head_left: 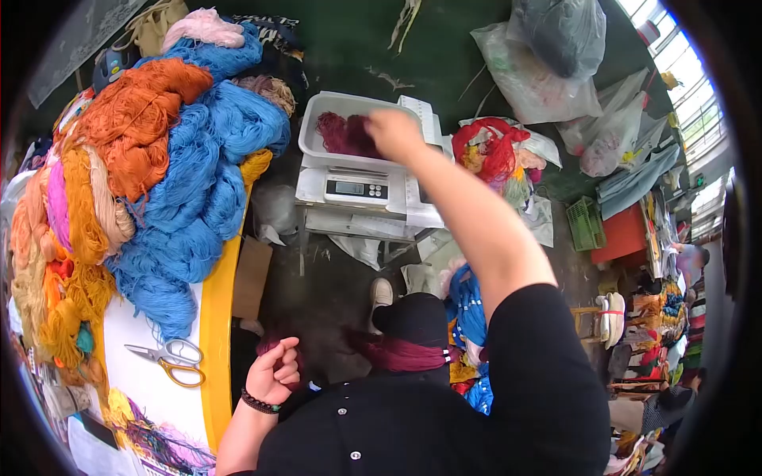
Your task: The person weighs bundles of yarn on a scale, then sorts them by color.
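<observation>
My right hand (393, 135) is over the right side of a white plastic tray (313, 119), closed at maroon yarn (343, 133) lying in it; motion blur softens its fingers. The tray rests on a digital scale (356, 188) with a small display. Near my body, my left hand (274, 371), with a beaded bracelet at the wrist, is raised with fingers curled together; dark maroon strands show beside and behind it. More maroon yarn (405, 354) lies across my lap, tied with a white band at its right end.
Blue yarn (171, 214) and orange yarn (139, 119) are heaped on the table (218, 317) at left, with scissors (176, 363) near its edge. Plastic bags (540, 75), red yarn (496, 147) and a green crate (586, 224) stand right. A person (689, 262) is at far right.
</observation>
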`<state>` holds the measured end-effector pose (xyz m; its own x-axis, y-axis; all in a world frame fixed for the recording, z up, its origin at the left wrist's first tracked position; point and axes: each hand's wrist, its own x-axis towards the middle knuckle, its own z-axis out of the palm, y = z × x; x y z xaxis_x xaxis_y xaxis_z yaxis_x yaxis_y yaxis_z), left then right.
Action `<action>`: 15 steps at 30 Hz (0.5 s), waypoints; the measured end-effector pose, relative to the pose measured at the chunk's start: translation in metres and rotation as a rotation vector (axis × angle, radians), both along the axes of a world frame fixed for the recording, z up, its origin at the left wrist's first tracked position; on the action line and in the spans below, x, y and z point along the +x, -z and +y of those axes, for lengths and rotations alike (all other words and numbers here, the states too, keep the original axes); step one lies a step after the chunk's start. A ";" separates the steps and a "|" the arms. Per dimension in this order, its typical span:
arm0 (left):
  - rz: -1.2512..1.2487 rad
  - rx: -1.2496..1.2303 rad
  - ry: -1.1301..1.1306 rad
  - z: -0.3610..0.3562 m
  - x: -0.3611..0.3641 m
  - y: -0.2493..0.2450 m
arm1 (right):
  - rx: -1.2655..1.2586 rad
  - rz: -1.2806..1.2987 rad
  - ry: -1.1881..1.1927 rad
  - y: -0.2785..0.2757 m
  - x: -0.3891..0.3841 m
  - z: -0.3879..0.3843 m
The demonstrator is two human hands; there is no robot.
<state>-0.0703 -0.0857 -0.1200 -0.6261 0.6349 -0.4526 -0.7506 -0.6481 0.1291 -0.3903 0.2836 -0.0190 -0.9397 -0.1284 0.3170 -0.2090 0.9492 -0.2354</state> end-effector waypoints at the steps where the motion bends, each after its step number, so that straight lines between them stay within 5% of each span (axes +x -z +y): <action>1: -0.003 -0.003 -0.007 0.002 0.000 -0.004 | 0.161 -0.101 0.010 0.010 0.024 -0.008; 6: 0.148 -0.309 -0.039 0.023 -0.004 -0.041 | 0.116 0.277 0.028 0.045 0.109 -0.028; 8: 0.164 -0.447 -0.105 0.039 -0.004 -0.057 | -0.221 0.325 0.073 0.046 0.144 -0.041; 10: 0.337 -0.528 -0.074 0.036 -0.004 -0.054 | -0.680 -0.096 0.068 0.025 0.202 -0.072; 15: 0.605 -0.643 -0.060 0.065 0.002 -0.090 | -1.066 -0.447 -0.386 0.012 0.303 -0.137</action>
